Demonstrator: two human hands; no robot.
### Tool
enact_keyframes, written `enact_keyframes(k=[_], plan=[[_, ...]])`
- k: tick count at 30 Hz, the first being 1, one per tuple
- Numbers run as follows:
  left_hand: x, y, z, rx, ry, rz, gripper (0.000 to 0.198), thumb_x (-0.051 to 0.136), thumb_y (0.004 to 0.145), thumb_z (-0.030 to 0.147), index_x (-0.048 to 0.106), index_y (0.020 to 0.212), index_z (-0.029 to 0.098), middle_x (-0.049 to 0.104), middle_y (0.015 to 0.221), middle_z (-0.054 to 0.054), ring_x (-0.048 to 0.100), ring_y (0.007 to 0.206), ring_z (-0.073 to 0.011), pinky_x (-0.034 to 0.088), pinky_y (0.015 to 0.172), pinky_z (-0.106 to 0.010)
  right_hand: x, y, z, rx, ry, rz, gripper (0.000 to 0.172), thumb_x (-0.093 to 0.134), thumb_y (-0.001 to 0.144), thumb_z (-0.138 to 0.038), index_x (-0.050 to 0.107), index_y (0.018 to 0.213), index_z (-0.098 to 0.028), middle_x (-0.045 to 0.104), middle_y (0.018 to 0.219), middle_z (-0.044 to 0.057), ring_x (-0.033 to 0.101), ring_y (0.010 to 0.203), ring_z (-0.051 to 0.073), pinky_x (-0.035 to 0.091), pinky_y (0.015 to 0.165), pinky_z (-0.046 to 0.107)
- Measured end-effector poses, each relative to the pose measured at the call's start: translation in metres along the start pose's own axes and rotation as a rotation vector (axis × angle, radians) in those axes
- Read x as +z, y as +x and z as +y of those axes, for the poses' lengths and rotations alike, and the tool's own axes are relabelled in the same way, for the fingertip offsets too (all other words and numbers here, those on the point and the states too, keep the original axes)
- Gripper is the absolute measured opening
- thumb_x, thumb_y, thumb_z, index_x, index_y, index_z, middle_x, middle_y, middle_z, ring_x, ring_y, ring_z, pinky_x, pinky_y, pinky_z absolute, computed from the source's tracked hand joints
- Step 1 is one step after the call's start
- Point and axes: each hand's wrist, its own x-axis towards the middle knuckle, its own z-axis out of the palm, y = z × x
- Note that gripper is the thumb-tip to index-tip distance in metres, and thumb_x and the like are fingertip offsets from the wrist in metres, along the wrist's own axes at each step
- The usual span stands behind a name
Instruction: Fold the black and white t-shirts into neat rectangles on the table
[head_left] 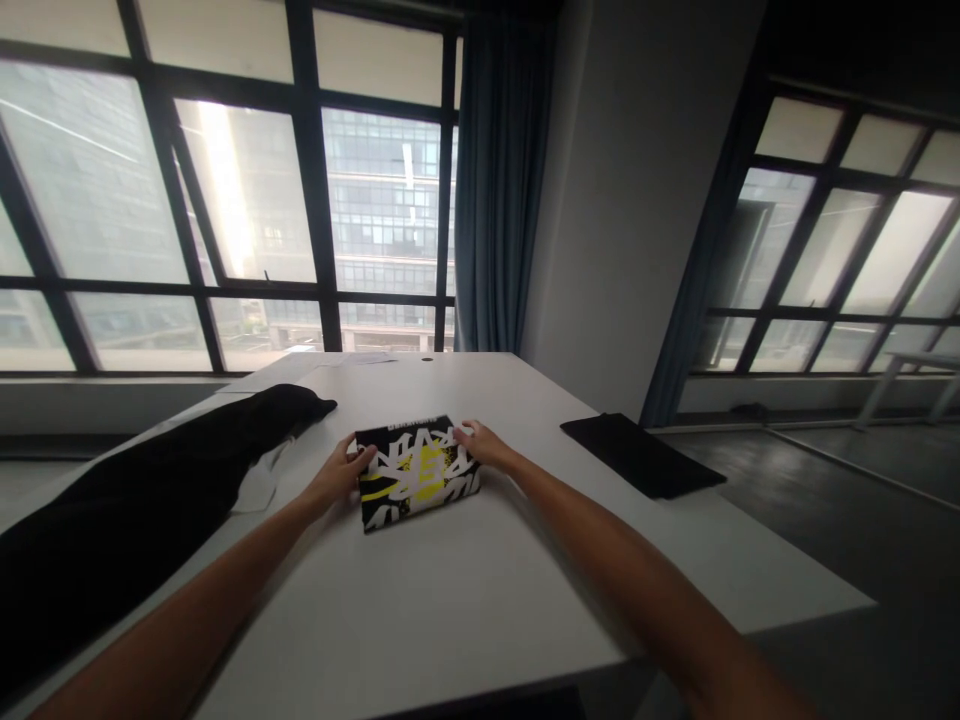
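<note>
A flat black rectangle with bold white and yellow lettering, which looks like a folded T-shirt (420, 475), is between my hands over the middle of the white table. My left hand (347, 470) grips its left edge, thumb on top and the other fingers mostly hidden. At the upper right corner, my right hand (480, 445) holds it in the same way. The piece is slightly tilted, its near left corner lowest in view. I cannot tell whether its underside touches the table.
A long heap of black cloth (157, 480) lies along the table's left side, with a white piece (262, 482) beside it. A flat black folded cloth (637, 455) rests at the right edge of the white table (420, 610). Beyond stand windows, a blue curtain (499, 190) and a pillar.
</note>
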Motion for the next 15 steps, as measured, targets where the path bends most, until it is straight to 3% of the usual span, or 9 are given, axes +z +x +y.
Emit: enact_keyframes(k=[3,6,8,10,13,15], plan=[[0.0,0.006,-0.01,0.103,0.211,0.033,0.09,0.078,0.072,0.032,0.037,0.15,0.014,0.062,0.133,-0.02,0.062,0.119,-0.0313,0.055,0.092,-0.04,0.012,0.005,0.003,0.031,-0.048,-0.027,0.056,0.072,0.081,-0.029,0.059,0.134,-0.015,0.067,0.126,0.011,0.065,0.11,0.022,0.048,0.096,0.028],[-0.001,0.006,-0.008,0.288,0.318,0.049,0.077,0.069,0.077,0.031,0.043,0.148,0.017,0.066,0.129,-0.013,0.067,0.108,-0.0284,0.055,0.092,-0.041,0.019,0.006,0.002,-0.106,-0.116,0.063,0.05,0.069,0.078,-0.017,0.065,0.128,-0.016,0.064,0.133,0.008,0.058,0.122,0.021,0.042,0.105,0.026],[0.0,0.006,-0.006,0.341,0.385,0.076,0.071,0.062,0.082,0.031,0.042,0.149,0.017,0.068,0.126,-0.01,0.069,0.102,-0.0268,0.055,0.092,-0.041,0.02,0.005,0.0,-0.183,-0.155,0.15,0.047,0.063,0.083,-0.019,0.063,0.13,-0.017,0.061,0.136,0.009,0.055,0.127,0.021,0.039,0.108,0.027],[0.0,0.006,-0.006,0.321,0.49,0.107,0.068,0.057,0.086,0.029,0.04,0.149,0.014,0.064,0.132,-0.014,0.065,0.113,-0.0285,0.051,0.098,-0.042,0.021,0.002,-0.005,-0.153,-0.234,0.187,0.045,0.057,0.089,-0.023,0.06,0.133,-0.015,0.058,0.138,0.013,0.054,0.127,0.022,0.039,0.108,0.03],[0.003,0.005,-0.009,0.281,0.706,0.179,0.062,0.051,0.091,0.033,0.041,0.146,0.006,0.044,0.15,-0.024,0.046,0.136,-0.0356,0.04,0.109,-0.049,0.026,-0.004,-0.015,-0.021,-0.405,0.168,0.045,0.047,0.097,-0.034,0.057,0.135,-0.012,0.056,0.136,0.02,0.054,0.125,0.029,0.04,0.106,0.041],[0.009,0.003,-0.012,0.348,0.821,0.207,0.058,0.044,0.096,0.04,0.045,0.144,0.007,0.035,0.155,-0.025,0.035,0.143,-0.0371,0.033,0.113,-0.053,0.034,-0.008,-0.023,-0.075,-0.474,0.17,0.048,0.039,0.099,-0.039,0.054,0.137,-0.013,0.054,0.139,0.019,0.05,0.129,0.031,0.037,0.107,0.046]])
